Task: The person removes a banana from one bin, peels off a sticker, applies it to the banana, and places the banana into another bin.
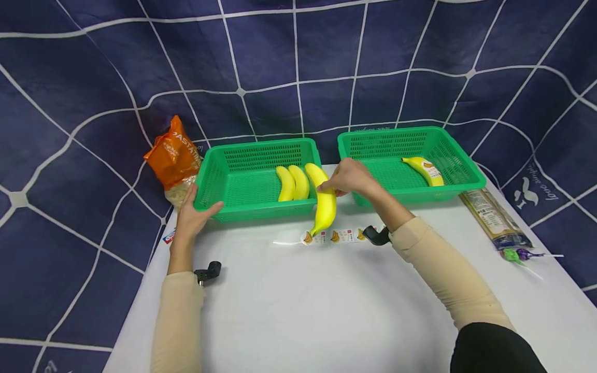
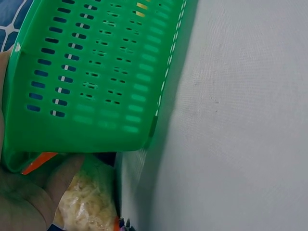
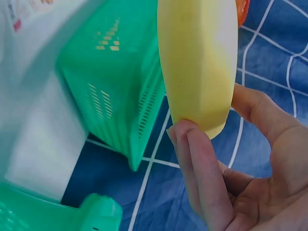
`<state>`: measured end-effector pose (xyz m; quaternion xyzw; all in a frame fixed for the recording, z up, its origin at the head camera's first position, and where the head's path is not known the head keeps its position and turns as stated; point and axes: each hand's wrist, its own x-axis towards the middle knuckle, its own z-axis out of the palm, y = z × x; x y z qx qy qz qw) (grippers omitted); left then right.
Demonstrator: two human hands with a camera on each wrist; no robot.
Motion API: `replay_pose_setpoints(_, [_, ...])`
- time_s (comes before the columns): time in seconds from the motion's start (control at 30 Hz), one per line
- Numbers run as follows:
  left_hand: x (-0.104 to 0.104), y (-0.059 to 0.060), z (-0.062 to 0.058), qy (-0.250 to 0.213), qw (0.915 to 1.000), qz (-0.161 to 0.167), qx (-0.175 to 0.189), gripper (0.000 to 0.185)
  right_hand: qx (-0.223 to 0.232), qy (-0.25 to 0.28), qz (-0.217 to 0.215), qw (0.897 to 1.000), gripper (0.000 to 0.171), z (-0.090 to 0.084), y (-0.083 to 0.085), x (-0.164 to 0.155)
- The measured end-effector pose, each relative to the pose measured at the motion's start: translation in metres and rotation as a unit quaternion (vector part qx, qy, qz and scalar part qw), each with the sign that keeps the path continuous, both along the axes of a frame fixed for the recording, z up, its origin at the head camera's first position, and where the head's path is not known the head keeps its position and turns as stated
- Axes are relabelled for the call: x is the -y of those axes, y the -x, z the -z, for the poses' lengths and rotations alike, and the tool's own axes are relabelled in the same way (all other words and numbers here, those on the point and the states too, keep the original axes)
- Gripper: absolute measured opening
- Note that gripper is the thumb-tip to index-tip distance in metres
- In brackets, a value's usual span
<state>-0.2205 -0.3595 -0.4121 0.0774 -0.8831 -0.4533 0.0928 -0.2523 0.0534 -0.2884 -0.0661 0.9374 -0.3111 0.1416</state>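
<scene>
**Inspector:** At the right hand's (image 1: 351, 177) grip, what is held?

**Assistant:** One long yellow banana (image 1: 323, 198). Fingers and thumb are clamped on its upper part, the fingers on one face and the thumb on the other. Below the grip the fruit hangs tip-down over the white bench (image 1: 326, 305), crossing the front right corner of the left green perforated plastic basket (image 1: 211, 178).

**Inspector:** Contents beside that grip?

**Assistant:** Just to the grip's left, inside the same basket, two more yellow bananas (image 1: 293, 183) lie side by side, touching. Beneath the hanging tip, a white strip of banana stickers (image 1: 333, 237) lies flat on the bench.

**Inspector:** To the grip's right?

**Assistant:** A second green perforated plastic basket (image 1: 462, 161), holding a single yellow banana with a sticker (image 1: 425, 170).

**Inspector:** The left hand (image 1: 193, 213)?

**Assistant:** Its grip is clamped on the near left corner of the left basket: thumb over the front rim, palm against the outer wall. Behind that grip stands an orange pasta bag (image 1: 173, 155), just beside the basket wall.

**Inspector:** Remaining items?

**Assistant:** Well to the right of both grips, a long clear packet of noodles (image 1: 493, 217) and green and purple lollipops (image 1: 519, 255) lie near the bench edge.
</scene>
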Motion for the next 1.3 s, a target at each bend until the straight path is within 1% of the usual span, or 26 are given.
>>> replay_pose_setpoints(0.2, [0.005, 0.001, -0.002, 0.007, 1.0000, 0.003, -0.003, 0.105, 0.004, 0.003, 0.000, 1.000, 0.036, 0.012, -0.027, -0.011])
replay_pose_setpoints(0.4, [0.009, -0.002, 0.000, 0.011, 0.9999, -0.005, 0.004, 0.104, 0.010, 0.014, 0.010, 1.000, 0.033, 0.033, -0.054, -0.023])
replay_pose_setpoints(0.53, [0.008, -0.003, -0.001, 0.012, 0.9999, -0.005, 0.000, 0.103, 0.010, 0.005, 0.012, 1.000, 0.035, 0.050, -0.070, -0.029])
replay_pose_setpoints(0.67, [0.006, -0.002, -0.002, 0.012, 0.9999, -0.009, -0.001, 0.103, 0.021, -0.010, 0.003, 1.000, 0.034, 0.073, -0.084, -0.031])
replay_pose_setpoints(0.77, [0.005, -0.001, -0.002, 0.007, 0.9999, -0.011, -0.003, 0.102, 0.034, -0.011, -0.006, 0.999, 0.032, 0.090, -0.094, -0.032])
replay_pose_setpoints(0.87, [0.004, -0.001, -0.001, 0.003, 0.9999, -0.010, -0.005, 0.102, 0.044, -0.006, -0.014, 0.999, 0.035, 0.104, -0.103, -0.032])
replay_pose_setpoints(0.97, [0.003, -0.001, 0.000, 0.002, 1.0000, -0.007, -0.004, 0.102, 0.056, 0.000, -0.012, 0.998, 0.036, 0.113, -0.111, -0.033])
replay_pose_setpoints(1.07, [0.003, 0.000, 0.000, 0.001, 0.9999, -0.009, -0.005, 0.102, 0.063, 0.002, -0.007, 0.998, 0.036, 0.118, -0.116, -0.036])
replay_pose_setpoints(1.3, [0.001, 0.001, 0.000, -0.004, 0.9999, -0.009, -0.009, 0.102, 0.085, 0.001, 0.003, 0.996, 0.033, 0.121, -0.117, -0.042])
